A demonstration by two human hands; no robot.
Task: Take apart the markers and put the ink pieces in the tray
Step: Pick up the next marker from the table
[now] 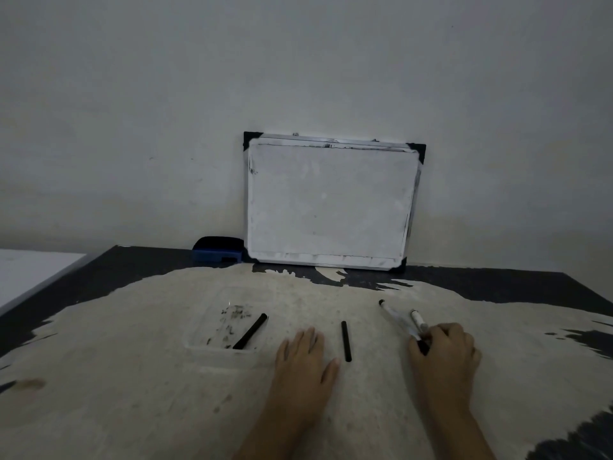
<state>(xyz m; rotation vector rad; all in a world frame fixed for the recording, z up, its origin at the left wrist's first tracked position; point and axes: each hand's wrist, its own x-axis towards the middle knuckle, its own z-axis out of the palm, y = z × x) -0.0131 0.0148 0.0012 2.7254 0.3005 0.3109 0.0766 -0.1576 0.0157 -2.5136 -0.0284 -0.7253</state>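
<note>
A loose ink stick [346,341] lies bare on the table [132,393], between the two hands. Its long axis runs almost straight away from the person, far end leaning slightly left. The left hand [303,356] lies flat just to its left, fingers spread and holding nothing; the thumb tip comes close to the stick's near end but I cannot tell whether it touches. That makes the left hand the nearer one, and the free one.

The tray [199,346] is clear plastic and hard to make out against the pale tabletop. It sits farther left, beyond the left hand, so the stick lies on the hand's right and the tray on its left. A second ink stick [251,331] already rests in the tray, slanting from near-left to far-right with its far end propped at the tray's rim.

To the right, the right hand [442,348] is closed around the near ends of two marker bodies [403,322], which fan out up and to the left from the fingers. Their tips point away from the person.

Judging by this layout, the likely pick is the loose stick with the left hand, pinching across its width from the side, then carrying it leftward to the tray.

At the back, a whiteboard [331,200] leans on the wall with an eraser [217,250] beside it.
</note>
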